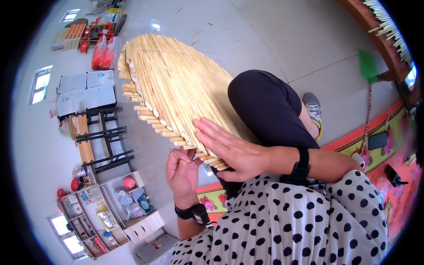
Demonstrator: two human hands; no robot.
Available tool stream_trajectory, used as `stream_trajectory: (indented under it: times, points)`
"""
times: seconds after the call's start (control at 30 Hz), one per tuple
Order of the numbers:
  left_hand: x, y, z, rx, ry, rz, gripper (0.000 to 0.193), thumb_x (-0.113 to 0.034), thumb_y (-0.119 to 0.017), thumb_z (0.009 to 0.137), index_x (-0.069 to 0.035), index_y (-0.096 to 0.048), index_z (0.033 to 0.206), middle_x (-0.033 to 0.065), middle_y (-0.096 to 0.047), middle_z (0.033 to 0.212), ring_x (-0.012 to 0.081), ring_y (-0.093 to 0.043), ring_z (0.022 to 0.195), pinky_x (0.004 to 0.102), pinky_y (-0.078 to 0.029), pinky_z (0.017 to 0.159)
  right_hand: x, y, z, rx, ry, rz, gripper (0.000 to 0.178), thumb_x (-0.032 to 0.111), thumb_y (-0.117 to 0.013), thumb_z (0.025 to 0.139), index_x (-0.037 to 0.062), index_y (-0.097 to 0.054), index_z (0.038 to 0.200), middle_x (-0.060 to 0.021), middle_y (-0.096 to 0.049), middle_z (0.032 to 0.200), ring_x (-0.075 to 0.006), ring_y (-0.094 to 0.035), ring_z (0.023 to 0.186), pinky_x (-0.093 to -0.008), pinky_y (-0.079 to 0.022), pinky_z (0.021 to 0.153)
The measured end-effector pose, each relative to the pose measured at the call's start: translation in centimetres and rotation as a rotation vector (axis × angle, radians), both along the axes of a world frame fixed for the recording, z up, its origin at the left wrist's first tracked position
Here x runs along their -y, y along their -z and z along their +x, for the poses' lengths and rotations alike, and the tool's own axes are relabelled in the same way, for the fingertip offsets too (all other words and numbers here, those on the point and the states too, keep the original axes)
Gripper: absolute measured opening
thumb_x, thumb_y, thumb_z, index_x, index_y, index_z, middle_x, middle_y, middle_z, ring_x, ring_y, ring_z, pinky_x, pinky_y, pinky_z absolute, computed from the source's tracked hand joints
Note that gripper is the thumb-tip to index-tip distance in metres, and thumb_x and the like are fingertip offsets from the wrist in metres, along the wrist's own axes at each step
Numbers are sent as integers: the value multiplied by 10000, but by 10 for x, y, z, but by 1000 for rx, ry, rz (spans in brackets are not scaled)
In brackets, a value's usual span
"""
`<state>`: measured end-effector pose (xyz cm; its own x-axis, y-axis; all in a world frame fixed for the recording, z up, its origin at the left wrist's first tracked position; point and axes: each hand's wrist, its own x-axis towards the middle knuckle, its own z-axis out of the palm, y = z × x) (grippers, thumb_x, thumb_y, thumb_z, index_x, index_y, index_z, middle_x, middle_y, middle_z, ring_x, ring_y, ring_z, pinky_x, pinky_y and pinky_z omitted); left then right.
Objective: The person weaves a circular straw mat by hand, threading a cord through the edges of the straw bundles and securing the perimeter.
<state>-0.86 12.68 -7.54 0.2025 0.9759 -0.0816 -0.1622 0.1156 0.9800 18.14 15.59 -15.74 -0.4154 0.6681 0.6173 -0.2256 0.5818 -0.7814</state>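
A mat of pale straw-coloured stalks (176, 84), bound side by side into a rounded shape, leans across my raised thigh. Along its near left edge the cut stalk ends stick out in a stepped row, with white thread wound between them. My right hand (234, 152) lies flat on the lower part of the mat, fingers stretched out, thumb toward the edge. Beneath that edge, my left hand (182, 170) is closed in a pinch on a thin thread (193, 163), which loops by the stalk ends. Its fingertips are partly hidden by the mat.
A shelf unit (115, 212), stacked folding tables (101, 137) and white boxes (86, 92) stand on the left. At upper right is a wooden frame (375, 35) with pale sticks. A phone (377, 141) and a small black device (394, 176) lie on the flowered cloth (342, 152) at right.
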Motion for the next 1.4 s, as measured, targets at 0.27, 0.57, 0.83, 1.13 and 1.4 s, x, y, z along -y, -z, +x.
stream_trajectory:
  times: [0.27,0.57,0.83,1.13,1.4]
  points:
    - [0,0,1,-39,-95,102,182,-214,-541,951,-52,-472,905,72,-543,949,175,-514,888,303,-436,765,4,-5,-5,-49,-12,-89,896,56,-715,714,-48,-206,1444,-243,-156,1516,-385,-163,1418,-408,-253,1138]
    - [-1,-5,3,-81,-174,108,157,-185,-522,949,-44,-467,906,71,-537,940,161,-492,856,283,-401,714,0,-1,-9,-55,-7,-62,885,64,-763,670,-36,-291,1412,-237,-230,1485,-403,-247,1383,-422,-299,1116]
    - [1,-5,-9,-63,-134,91,123,-147,-496,953,-37,-466,905,85,-545,967,182,-513,935,307,-411,802,0,-2,-12,-6,3,-22,914,80,-770,672,-29,-267,1427,-237,-236,1481,-411,-276,1367,-446,-301,1109]
    - [14,-2,-8,-59,-216,51,133,-154,-506,952,-37,-475,897,75,-562,948,209,-563,969,330,-441,824,11,-4,-14,36,44,45,879,201,-755,706,-68,-280,1396,-275,-309,1400,-447,-316,1302,-446,-297,1093]
    - [28,-3,5,20,-164,-49,125,-131,-510,952,-30,-473,888,75,-533,985,203,-557,977,408,-465,940,19,-40,0,102,271,-79,729,194,-731,753,-34,-389,1355,-194,-459,1091,-344,-508,987,-393,-469,837]
